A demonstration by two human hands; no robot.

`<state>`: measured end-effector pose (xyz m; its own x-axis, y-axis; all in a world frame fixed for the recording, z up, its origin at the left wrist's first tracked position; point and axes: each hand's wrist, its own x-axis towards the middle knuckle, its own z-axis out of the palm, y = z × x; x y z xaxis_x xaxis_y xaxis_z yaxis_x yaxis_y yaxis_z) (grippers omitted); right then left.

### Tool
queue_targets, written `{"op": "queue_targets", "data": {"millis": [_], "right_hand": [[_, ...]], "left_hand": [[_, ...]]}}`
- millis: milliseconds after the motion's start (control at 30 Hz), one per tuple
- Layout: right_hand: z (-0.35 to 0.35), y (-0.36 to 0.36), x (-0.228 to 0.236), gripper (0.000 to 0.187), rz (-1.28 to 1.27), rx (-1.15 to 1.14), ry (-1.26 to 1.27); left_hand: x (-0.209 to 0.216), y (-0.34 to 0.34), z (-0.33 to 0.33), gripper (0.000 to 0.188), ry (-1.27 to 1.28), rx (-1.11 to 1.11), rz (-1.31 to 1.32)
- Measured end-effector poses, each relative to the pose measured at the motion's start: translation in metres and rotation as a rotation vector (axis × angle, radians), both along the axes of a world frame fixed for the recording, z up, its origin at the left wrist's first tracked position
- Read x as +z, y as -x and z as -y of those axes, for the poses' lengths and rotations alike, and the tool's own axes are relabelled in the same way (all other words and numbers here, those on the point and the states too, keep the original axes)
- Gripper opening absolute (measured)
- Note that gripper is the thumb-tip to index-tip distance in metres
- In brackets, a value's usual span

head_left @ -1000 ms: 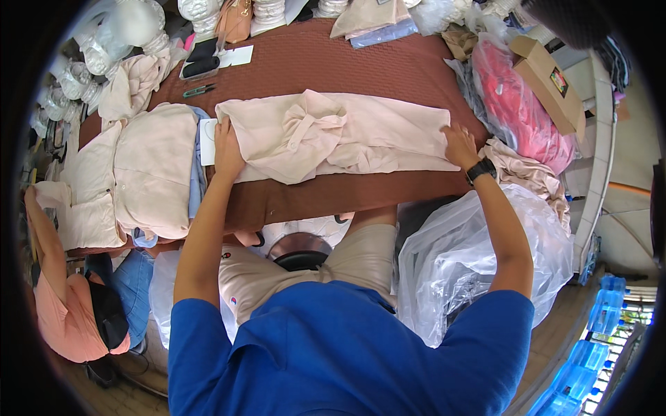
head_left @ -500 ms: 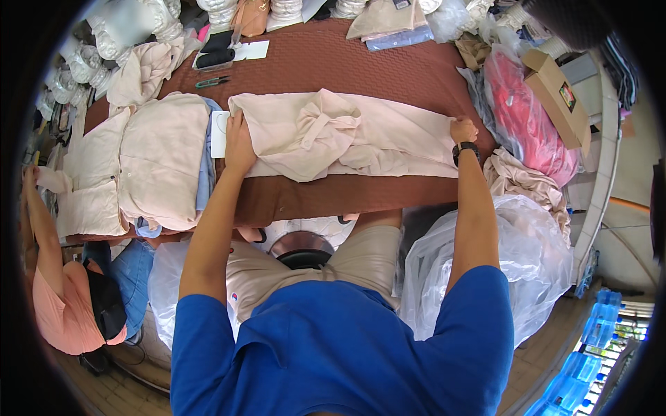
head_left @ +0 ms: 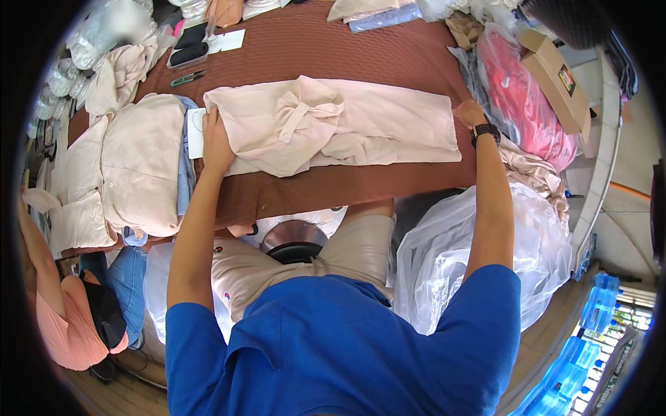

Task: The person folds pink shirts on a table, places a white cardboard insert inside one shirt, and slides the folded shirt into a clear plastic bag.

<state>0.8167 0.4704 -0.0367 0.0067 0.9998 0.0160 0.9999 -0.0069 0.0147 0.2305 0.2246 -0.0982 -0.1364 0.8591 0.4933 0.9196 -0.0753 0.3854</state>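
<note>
A pale beige shirt (head_left: 395, 111), folded lengthwise, stretches across the table in front of me. A bunched part with a buttoned tab lies on its middle. My left hand (head_left: 218, 142) is closed on the shirt's left end, fingers over the cloth beside a white card (head_left: 196, 133). At the far right end, my right hand (head_left: 473, 116), with a black watch on the wrist, is closed, its fingertips at the shirt's edge. The exact grip there is partly hidden. To the left lie stacked beige shirts (head_left: 142, 163), with light blue cloth (head_left: 186, 187) along their side.
A brown cover (head_left: 298, 197) spreads over the table. Green thread snips (head_left: 187, 78) and black rolls (head_left: 189, 53) lie at the back left. A cardboard box (head_left: 551, 87) and plastic-wrapped pink cloth (head_left: 517, 104) stand right. Clear plastic (head_left: 472, 243) hangs below; a co-worker (head_left: 59, 319) is at left.
My view has shifted a little to the right. My right hand has moved outward to the shirt's right edge, which now shows. My left hand keeps its place on the left end.
</note>
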Motion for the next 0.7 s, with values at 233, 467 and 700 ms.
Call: {"op": "queue_targets", "data": {"millis": [233, 467, 700], "right_hand": [[0.034, -0.006, -0.008, 0.022, -0.267, 0.004, -0.029], [0.041, -0.011, -0.006, 0.034, -0.125, -0.234, 0.75], [0.075, 0.076, 0.002, 0.03, 0.14, 0.342, -0.136]], "left_hand": [[-0.005, 0.001, -0.002, 0.056, 0.009, 0.018, -0.04], [0.003, -0.002, 0.0, 0.055, 0.032, 0.002, 0.021], [-0.007, 0.004, -0.002, 0.051, -0.033, -0.058, 0.016]]}}
